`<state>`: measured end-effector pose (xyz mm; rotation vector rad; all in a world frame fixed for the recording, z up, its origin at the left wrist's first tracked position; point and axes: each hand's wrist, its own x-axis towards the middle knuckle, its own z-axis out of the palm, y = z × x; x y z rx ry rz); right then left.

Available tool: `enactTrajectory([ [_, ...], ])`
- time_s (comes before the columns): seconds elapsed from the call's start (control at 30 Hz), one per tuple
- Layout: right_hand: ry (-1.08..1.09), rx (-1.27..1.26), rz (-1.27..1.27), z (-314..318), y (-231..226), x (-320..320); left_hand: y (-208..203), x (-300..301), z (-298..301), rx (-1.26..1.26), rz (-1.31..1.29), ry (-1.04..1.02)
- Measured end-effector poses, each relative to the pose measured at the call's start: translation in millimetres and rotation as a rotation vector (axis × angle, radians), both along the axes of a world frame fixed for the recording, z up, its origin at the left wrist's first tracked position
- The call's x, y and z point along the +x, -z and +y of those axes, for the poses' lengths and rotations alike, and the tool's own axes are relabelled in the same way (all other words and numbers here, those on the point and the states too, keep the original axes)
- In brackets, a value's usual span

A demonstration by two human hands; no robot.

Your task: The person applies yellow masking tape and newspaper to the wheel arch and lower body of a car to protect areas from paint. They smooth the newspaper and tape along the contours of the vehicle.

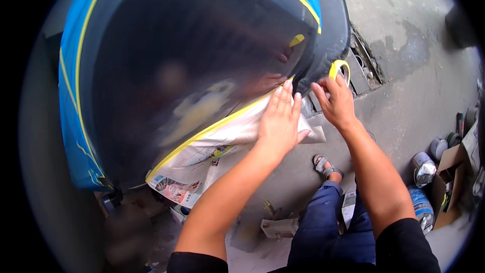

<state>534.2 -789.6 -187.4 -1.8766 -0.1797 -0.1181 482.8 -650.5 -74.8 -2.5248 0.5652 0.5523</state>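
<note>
A dark, glossy curved vehicle panel (202, 35) fills the upper middle, with a pale dull patch (202, 107) low on its surface. Yellow masking tape (202, 134) runs along its lower edge and fastens a sheet of newspaper (235, 130) that hangs below. My left hand (279, 121) lies flat on the newspaper, fingers stretched out, fingertips at the tape line near its right end. To the right, my right hand (336, 101) is closed with a roll of yellow masking tape (345, 71) at its fingers, just off the panel's corner.
Blue masking film (70, 121) edged with yellow tape covers the panel's left and upper right. Paint cans (423, 164) and an open cardboard box (449, 182) stand on the concrete floor at right. A broken floor channel (368, 60) lies beyond my right hand.
</note>
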Motion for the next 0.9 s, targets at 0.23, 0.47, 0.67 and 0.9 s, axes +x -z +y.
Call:
enactTrajectory([
  [0.23,-0.218,-0.116,0.093,-33.1,-66.4,-92.3,-86.4,-71.6,37.5,-0.815,-0.234,-0.071],
  [0.47,-0.715,-0.339,-0.030,-21.8,-125.4,-131.4,-86.4,-259.8,118.6,-0.706,-1.018,-1.042],
  [0.67,-1.001,-0.438,-0.032,9.2,-177.7,-137.2,-57.4,-346.5,180.9,-0.855,-1.475,-1.793],
  [0.9,-1.335,-0.569,-0.114,131.9,-256.8,-164.8,-52.1,-371.1,309.0,-0.664,-1.629,-1.483],
])
